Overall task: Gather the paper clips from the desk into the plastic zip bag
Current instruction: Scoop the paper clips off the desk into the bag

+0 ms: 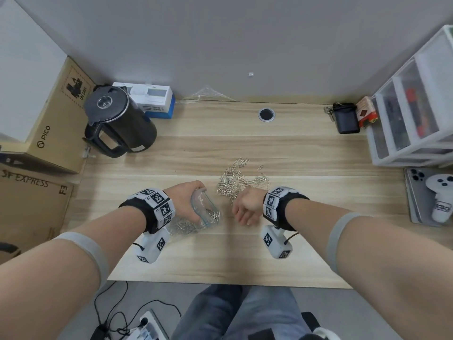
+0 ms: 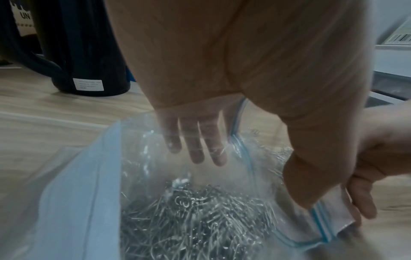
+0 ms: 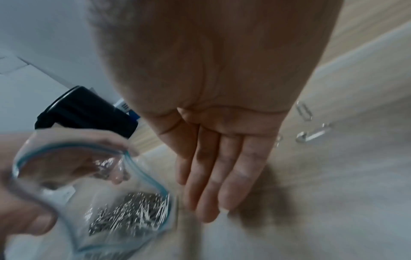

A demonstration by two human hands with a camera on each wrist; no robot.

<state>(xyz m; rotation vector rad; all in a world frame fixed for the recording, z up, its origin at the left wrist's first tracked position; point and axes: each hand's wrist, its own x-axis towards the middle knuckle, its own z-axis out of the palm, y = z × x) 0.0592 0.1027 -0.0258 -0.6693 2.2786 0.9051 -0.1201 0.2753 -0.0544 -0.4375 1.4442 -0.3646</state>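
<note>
Holding the zip bag by its rim, the left hand keeps the mouth spread; the right hand hangs just beside the bag, fingers straight and empty. Behind the bag on the worktop lies a loose heap of paper clips. These look light, stiff and slippery, so pinching small bunches should work best. The thin film is limp, and the clips inside probably weigh it down.

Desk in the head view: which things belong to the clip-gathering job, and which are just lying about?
Job:
- zip bag, mouth held open by the left hand, clips already inside
- loose paper clips on the desk
- right hand, fingers straight, empty

Lying about:
- black kettle
- cardboard boxes
- white drawer unit
- white controller
- black pouch
</note>
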